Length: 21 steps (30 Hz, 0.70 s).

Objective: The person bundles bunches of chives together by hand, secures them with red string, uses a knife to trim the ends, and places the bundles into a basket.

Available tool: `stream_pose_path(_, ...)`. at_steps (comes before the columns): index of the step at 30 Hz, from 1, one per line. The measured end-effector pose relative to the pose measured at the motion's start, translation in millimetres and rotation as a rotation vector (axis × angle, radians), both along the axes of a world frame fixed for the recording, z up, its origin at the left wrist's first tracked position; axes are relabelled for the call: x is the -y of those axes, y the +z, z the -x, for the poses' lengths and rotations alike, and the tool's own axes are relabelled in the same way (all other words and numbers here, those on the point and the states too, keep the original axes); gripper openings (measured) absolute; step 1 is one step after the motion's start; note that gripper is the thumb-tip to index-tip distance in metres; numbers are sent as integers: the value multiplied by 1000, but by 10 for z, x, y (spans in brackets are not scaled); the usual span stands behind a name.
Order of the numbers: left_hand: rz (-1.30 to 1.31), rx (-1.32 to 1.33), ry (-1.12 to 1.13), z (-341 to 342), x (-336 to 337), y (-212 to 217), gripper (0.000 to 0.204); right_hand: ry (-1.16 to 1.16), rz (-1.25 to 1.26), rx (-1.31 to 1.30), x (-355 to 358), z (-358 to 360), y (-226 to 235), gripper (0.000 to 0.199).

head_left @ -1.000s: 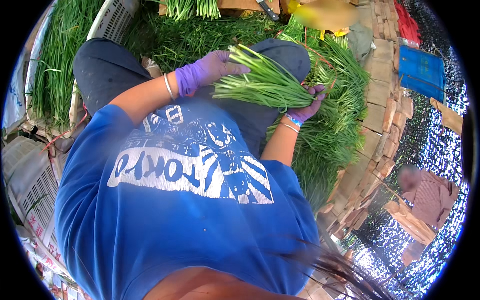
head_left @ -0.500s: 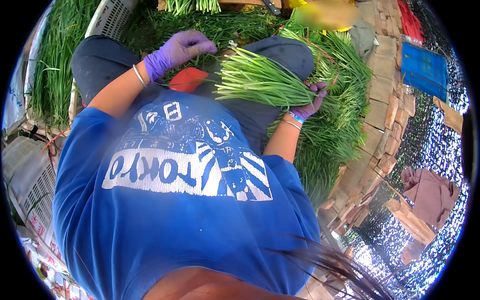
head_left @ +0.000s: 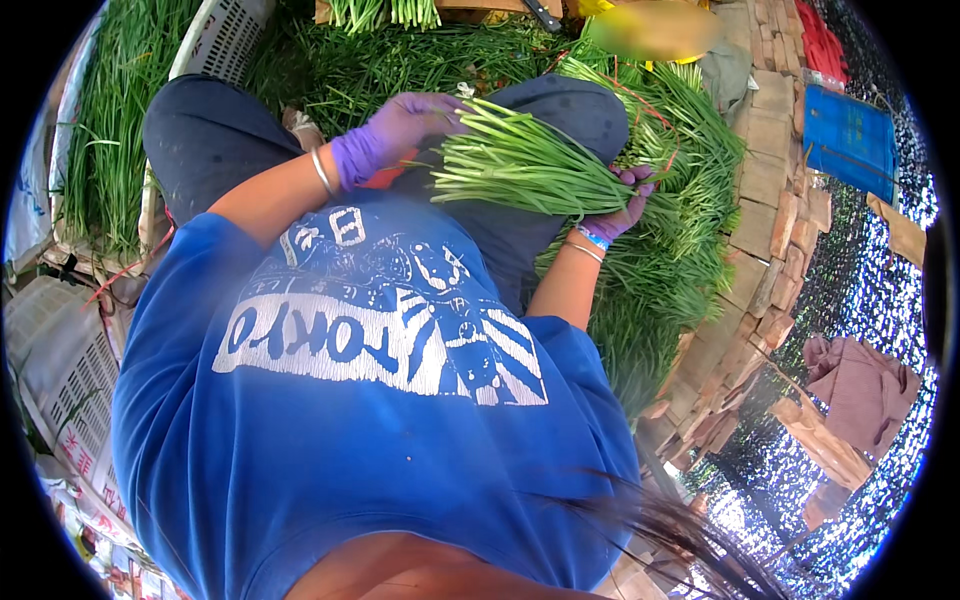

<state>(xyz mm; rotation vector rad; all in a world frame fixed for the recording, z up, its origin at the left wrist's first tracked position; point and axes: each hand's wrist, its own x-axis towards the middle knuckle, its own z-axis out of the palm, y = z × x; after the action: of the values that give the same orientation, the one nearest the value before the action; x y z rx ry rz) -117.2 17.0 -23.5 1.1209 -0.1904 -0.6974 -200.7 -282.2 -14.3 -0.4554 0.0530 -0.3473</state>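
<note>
A bunch of garlic chives (head_left: 530,165), pale stem ends to the left and green leaves to the right, lies slanted over my right thigh. My right hand (head_left: 628,205), in a purple glove, is closed around its leafy end. At the stem end is my left hand (head_left: 425,118), gloved in the same purple, its fingers drawn together against the upper stems. What those fingertips pinch, if anything, is too small to make out. Beneath my left wrist shows a bit of a red object (head_left: 385,178), mostly hidden.
Loose chives (head_left: 400,75) cover the ground ahead, and a heap of chives (head_left: 690,200) lies to the right beside a brick edging (head_left: 765,215). A white crate (head_left: 225,40) stands front left. Cut bundles (head_left: 385,12) and a knife (head_left: 543,14) lie at the far edge.
My left hand has moved right, from open space beside the bunch to its stem ends, and its forearm now covers most of the red object. My right hand keeps its hold almost unmoved.
</note>
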Motion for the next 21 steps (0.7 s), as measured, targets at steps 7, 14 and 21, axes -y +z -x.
stream_pose_path(7, -1114, 746, -391, -538, -498, 64, 33, -54, 58, -72, 97, 38, -70, 20)
stream_pose_path(14, -331, 273, -526, -372, 249, -331, 34, -46, 88, -39, 28, -29, -50, 22)
stream_pose_path(21, -642, 1007, -164, -193, 234, -108, 24, -236, 40, -184, -5, 19, -16, 24)
